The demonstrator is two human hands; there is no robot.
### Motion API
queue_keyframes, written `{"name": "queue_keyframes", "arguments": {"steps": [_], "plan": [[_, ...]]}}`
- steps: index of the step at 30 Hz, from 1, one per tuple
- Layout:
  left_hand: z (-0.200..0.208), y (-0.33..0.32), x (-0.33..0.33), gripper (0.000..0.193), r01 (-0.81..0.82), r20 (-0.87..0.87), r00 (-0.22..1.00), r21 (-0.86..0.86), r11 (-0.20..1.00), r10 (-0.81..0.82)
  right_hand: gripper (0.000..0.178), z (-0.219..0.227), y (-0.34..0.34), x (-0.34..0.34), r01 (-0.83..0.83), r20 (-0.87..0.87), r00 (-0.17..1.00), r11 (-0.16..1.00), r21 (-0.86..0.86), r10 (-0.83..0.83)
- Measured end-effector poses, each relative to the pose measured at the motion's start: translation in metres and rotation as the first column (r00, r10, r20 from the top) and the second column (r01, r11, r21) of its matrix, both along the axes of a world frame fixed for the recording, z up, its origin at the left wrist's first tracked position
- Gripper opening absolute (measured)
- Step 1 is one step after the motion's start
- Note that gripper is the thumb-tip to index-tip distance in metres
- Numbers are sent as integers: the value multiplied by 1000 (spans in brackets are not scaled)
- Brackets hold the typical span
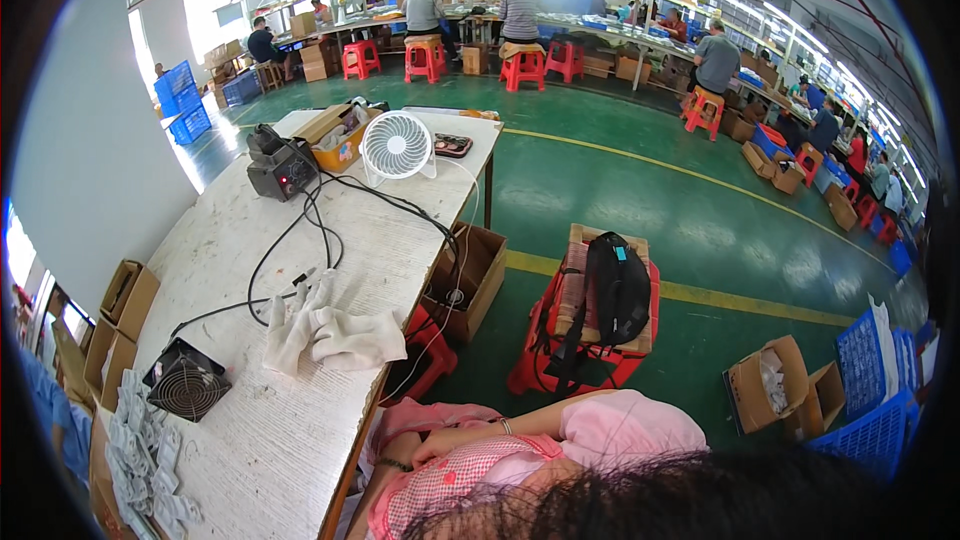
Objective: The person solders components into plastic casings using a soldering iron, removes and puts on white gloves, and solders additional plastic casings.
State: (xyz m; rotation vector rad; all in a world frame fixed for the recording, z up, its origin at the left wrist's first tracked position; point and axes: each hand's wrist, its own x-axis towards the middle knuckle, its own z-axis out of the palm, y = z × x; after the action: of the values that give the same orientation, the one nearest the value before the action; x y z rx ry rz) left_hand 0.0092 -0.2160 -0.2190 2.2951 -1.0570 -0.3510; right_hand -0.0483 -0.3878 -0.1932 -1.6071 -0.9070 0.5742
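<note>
Hands [455, 437] seen folded in lap beside tabletop [300, 420]; which hand lay uppermost, and finger closure, could not be told; nothing visibly gripped. White gloves [330, 332] left nearest on tabletop, within reach.

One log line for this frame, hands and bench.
arms: folded, pink sleeves, at table edge | visible hand: resting on forearm, empty | nearest: white gloves | bench: black fan, white fan, cabled black box

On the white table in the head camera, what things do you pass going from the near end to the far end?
Small black fan → white gloves → black box with cables → white desk fan
</note>
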Motion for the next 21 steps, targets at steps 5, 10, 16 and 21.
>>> {"name": "queue_keyframes", "arguments": {"steps": [5,10,16,21], "plan": [[3,1,-1,17,-2,4,1000,-7,1000,2,22,5,-1,-2,18,-35,999,999,32,-17],[7,6,-5,17,-8,4,1000,-26,1000,9,20,14,-1,-3,49,37,998,999,6,-49],[26,20,-14,17,-61,-13,998,-64,996,60,13,36,-8,5,111,254,966,962,-249,-45],[56,40,-29,14,-198,-211,962,-89,976,176,15,54,-15,12,245,508,851,957,-157,-135]]}}
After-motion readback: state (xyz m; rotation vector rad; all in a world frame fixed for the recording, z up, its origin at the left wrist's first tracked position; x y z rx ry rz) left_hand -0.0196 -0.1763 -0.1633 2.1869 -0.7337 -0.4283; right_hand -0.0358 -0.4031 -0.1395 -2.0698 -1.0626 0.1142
